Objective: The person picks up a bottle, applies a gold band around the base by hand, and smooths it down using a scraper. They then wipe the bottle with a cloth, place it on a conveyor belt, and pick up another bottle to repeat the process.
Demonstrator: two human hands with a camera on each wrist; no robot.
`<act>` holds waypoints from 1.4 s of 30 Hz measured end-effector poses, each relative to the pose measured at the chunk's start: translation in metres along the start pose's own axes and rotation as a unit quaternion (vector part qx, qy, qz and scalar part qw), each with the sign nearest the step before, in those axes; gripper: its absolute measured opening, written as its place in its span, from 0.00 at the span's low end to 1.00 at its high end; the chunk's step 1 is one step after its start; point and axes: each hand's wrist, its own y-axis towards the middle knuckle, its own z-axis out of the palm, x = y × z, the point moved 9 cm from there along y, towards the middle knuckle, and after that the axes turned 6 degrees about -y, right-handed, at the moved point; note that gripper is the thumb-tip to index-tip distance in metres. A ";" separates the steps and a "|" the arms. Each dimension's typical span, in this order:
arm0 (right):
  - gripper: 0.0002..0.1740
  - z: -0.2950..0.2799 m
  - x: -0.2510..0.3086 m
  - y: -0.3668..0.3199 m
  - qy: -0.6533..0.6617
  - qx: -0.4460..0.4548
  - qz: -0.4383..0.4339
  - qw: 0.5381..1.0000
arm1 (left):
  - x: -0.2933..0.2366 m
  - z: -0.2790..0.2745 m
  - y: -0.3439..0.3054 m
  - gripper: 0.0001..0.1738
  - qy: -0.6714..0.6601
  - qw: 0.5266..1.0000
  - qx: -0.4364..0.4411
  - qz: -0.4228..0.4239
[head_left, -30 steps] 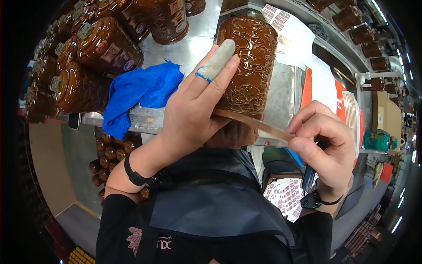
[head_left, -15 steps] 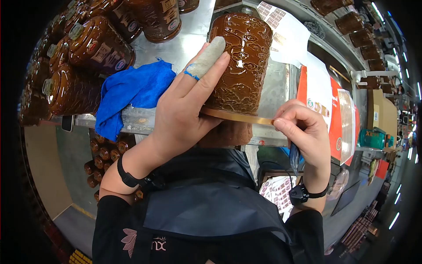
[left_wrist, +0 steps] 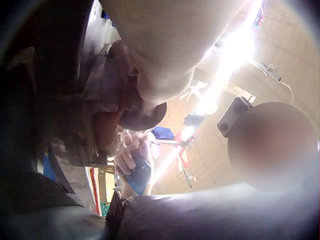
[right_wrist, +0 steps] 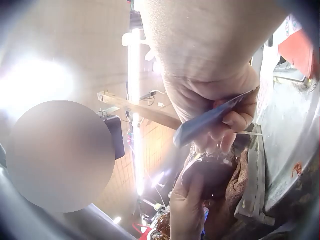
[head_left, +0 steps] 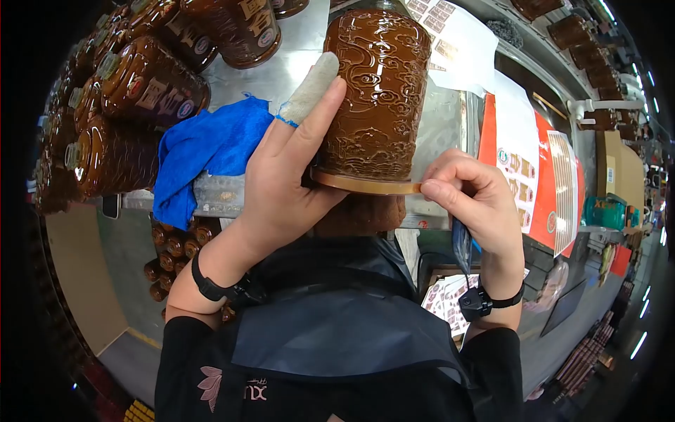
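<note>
A brown glazed bottle [head_left: 377, 98] with raised cloud-like relief lies on its side, its base towards me, over a brown padded block [head_left: 362, 215]. My left hand [head_left: 281, 162] grips the bottle near the base, fingers along its side and thumb at the bottom; one finger wears a pale finger cot [head_left: 311, 88]. A narrow gold strip [head_left: 369, 185] runs along the base edge. The end of it is pinched between thumb and fingers of my right hand [head_left: 472, 197]. A flat, dark-blue pointed tool [right_wrist: 202, 124] is tucked in that same hand's curled fingers.
Beside the bottle lies a blue cloth [head_left: 211, 148], with several finished brown bottles [head_left: 155, 81] crowded at the left. Sticker sheets [head_left: 457, 49] and a red sheet [head_left: 545, 183] with gold strips [head_left: 564, 190] cover the right. Below the bench is a box of labels [head_left: 446, 302].
My right hand has moved left towards the bottle, bringing the strip from a slanting stretch to lying along the base edge. The left hand keeps its grip on the bottle.
</note>
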 end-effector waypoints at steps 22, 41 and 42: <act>0.07 0.004 0.003 0.008 -0.073 -0.003 -0.043 0.996 | 0.001 0.002 -0.002 0.52 -0.003 0.999 -0.025 0.031; 0.09 0.012 0.001 0.019 -0.082 0.029 -0.023 0.996 | -0.032 -0.015 -0.048 0.20 0.101 0.985 0.016 0.141; 0.10 0.012 0.002 0.019 -0.080 0.028 -0.027 0.996 | -0.033 -0.013 -0.046 0.20 0.102 0.984 0.014 0.143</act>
